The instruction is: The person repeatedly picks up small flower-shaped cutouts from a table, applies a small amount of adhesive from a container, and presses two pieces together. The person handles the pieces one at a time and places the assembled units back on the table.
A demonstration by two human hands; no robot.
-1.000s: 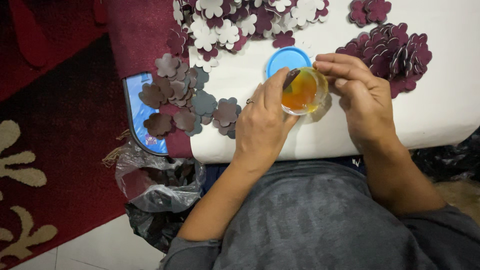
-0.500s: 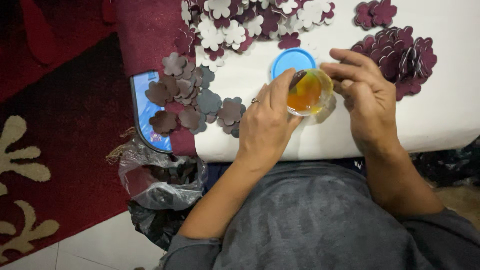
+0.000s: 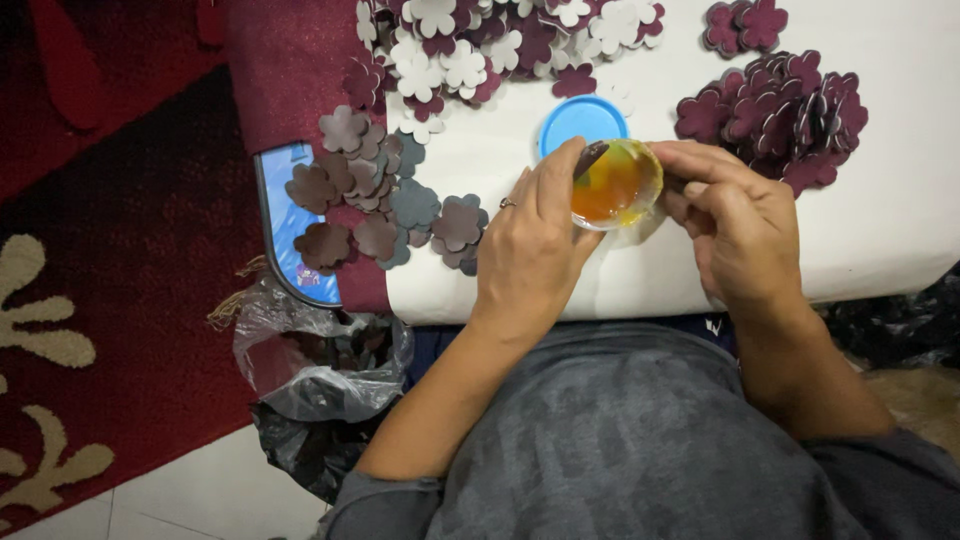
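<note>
Meanwhile, little had changed over the last second: the left hand (image 3: 535,250) stayed wrapped around the small clear tub of orange glue (image 3: 614,185) on the white board (image 3: 900,230), while the right hand (image 3: 735,235) kept its fingers pinched at the tub's far rim, seemingly on a dark flower piece, so the work stayed at the tub. The tub's round blue lid (image 3: 580,120) lay just behind it, maroon flower cut-outs (image 3: 785,105) sat to the right, and a clear plastic bag (image 3: 310,355) hung below the board's left edge.

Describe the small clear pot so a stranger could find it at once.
On the white board, look between the left hand and right hand. The pot sits there, before a blue lid. It alone is see-through, holding orange-yellow liquid.
</note>
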